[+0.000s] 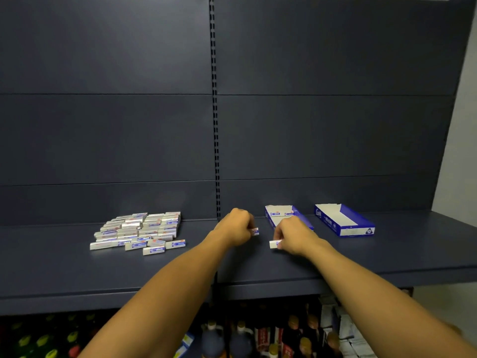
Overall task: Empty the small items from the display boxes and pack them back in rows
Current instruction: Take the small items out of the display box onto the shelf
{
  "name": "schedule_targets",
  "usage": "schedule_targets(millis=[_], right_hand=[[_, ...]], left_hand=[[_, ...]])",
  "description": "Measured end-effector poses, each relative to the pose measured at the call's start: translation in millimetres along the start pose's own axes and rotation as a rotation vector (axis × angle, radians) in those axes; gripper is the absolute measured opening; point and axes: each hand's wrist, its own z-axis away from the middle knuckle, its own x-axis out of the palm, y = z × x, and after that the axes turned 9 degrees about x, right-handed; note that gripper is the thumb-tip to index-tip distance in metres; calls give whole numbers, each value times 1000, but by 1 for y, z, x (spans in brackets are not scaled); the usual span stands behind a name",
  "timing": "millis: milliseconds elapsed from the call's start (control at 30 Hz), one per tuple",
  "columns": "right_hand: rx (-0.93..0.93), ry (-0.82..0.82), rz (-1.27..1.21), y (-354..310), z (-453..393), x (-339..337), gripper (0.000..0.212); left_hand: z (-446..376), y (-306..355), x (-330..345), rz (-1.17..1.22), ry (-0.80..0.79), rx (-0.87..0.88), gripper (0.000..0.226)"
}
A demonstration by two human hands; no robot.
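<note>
Several small silver-and-blue packs lie in a loose pile on the left part of the dark shelf. Two open blue-and-white display boxes stand to the right: the nearer one holds a couple of packs at its far end, the farther one looks empty. My left hand is closed around one small pack, just left of the nearer box. My right hand grips another pack in front of that box, hiding the box's near end.
The shelf has a dark back panel with a slotted upright in the middle. Below the shelf's front edge stand bottles and other goods. A pale wall lies at the far right.
</note>
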Motion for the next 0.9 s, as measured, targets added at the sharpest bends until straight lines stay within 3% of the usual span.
schedule_targets(millis=[333, 500, 900], right_hand=[[59, 145, -76, 37, -59, -24, 21], [115, 189, -33, 64, -97, -34, 15], [119, 147, -44, 88, -170, -1, 17]], left_hand=[[-78, 7, 6, -44, 43, 105, 18], [-119, -2, 17, -11, 78, 126, 19], [-173, -22, 50, -6, 30, 120, 20]])
